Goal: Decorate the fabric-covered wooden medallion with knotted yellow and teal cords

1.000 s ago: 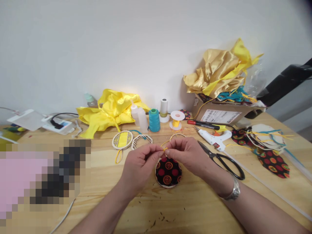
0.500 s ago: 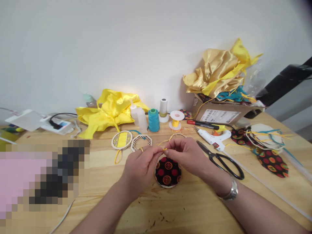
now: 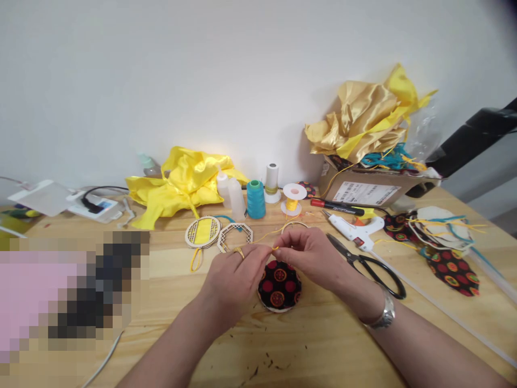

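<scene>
My left hand (image 3: 238, 277) and my right hand (image 3: 309, 258) meet fingertip to fingertip, both closed in a pinch on a thin yellow cord (image 3: 275, 248). A strand of it trails off behind the fingers toward the spool of yellow cord (image 3: 291, 206). Just below my hands lies a round disc covered in black fabric with red and orange circles (image 3: 279, 288); its top edge is partly hidden by my fingers. Beyond my left hand sit a round lattice piece with yellow backing (image 3: 202, 231) and an octagonal lattice frame (image 3: 235, 237). A thin ring (image 3: 296, 226) shows behind my right hand.
To the right are black scissors (image 3: 375, 272), a white glue gun (image 3: 357, 231), a marker (image 3: 337, 207) and patterned fabric pieces (image 3: 454, 272). Along the wall stand a teal thread cone (image 3: 255, 200), squeeze bottles (image 3: 236, 198), yellow satin (image 3: 181, 180) and a cardboard box (image 3: 359, 186).
My left fingers have shifted slightly, and the ring on that hand shows more. Both hands still pinch the yellow cord at nearly the same spot.
</scene>
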The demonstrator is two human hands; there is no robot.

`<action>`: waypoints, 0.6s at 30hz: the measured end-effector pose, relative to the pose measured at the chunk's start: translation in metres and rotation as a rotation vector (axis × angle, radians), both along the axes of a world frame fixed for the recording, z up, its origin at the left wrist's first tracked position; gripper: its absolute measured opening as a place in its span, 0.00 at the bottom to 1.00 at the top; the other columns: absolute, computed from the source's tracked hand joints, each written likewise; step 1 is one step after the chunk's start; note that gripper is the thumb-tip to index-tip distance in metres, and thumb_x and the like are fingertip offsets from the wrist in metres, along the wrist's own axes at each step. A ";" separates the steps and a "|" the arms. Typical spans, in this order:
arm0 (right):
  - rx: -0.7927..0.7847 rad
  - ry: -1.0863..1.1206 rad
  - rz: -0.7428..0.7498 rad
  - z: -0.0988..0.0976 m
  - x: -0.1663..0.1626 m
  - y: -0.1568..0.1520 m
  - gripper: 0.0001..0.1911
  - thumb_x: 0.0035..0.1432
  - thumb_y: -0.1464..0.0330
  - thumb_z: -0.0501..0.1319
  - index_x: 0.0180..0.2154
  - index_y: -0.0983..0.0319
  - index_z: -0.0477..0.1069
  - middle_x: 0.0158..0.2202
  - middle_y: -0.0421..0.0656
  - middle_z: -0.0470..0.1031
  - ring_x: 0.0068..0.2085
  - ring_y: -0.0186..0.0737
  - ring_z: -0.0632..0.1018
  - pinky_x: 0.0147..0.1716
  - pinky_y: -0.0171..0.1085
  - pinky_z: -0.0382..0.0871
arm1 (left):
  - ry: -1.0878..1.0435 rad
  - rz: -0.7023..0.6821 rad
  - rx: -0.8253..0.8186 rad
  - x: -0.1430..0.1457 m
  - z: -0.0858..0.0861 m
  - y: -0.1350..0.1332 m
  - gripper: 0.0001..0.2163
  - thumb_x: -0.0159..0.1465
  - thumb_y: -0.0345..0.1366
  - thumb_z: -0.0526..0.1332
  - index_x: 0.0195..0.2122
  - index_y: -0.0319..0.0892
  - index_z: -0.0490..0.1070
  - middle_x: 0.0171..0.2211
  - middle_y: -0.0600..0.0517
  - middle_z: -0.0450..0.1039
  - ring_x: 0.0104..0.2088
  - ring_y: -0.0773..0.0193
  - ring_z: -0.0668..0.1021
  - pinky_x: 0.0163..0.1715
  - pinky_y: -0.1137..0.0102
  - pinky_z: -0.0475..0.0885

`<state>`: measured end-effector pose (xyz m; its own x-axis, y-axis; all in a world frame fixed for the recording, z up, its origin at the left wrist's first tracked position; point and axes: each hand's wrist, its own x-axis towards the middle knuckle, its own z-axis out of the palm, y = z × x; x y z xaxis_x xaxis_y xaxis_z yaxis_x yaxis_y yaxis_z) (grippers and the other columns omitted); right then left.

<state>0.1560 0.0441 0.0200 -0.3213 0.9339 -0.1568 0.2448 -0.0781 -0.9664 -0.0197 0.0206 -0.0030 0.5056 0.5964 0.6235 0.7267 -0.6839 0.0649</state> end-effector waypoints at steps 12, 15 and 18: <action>-0.005 0.052 0.064 -0.002 0.004 0.001 0.05 0.47 0.69 0.61 0.27 0.65 0.74 0.23 0.39 0.72 0.25 0.31 0.68 0.26 0.32 0.61 | -0.041 0.001 0.084 0.000 0.000 0.001 0.06 0.62 0.28 0.57 0.38 0.39 0.72 0.31 0.51 0.80 0.28 0.66 0.79 0.28 0.73 0.70; -0.012 0.034 0.096 0.001 0.007 0.002 0.06 0.48 0.70 0.61 0.30 0.65 0.75 0.25 0.40 0.73 0.26 0.31 0.69 0.27 0.32 0.62 | -0.034 -0.003 0.097 0.000 0.000 0.000 0.06 0.62 0.28 0.57 0.37 0.38 0.72 0.31 0.50 0.80 0.28 0.66 0.79 0.27 0.73 0.70; 0.030 0.005 0.162 0.003 0.012 0.004 0.09 0.53 0.66 0.59 0.28 0.65 0.75 0.24 0.40 0.72 0.27 0.32 0.69 0.28 0.33 0.62 | -0.042 -0.014 0.112 0.001 0.000 0.000 0.05 0.61 0.27 0.58 0.37 0.37 0.72 0.30 0.50 0.80 0.28 0.66 0.79 0.29 0.73 0.71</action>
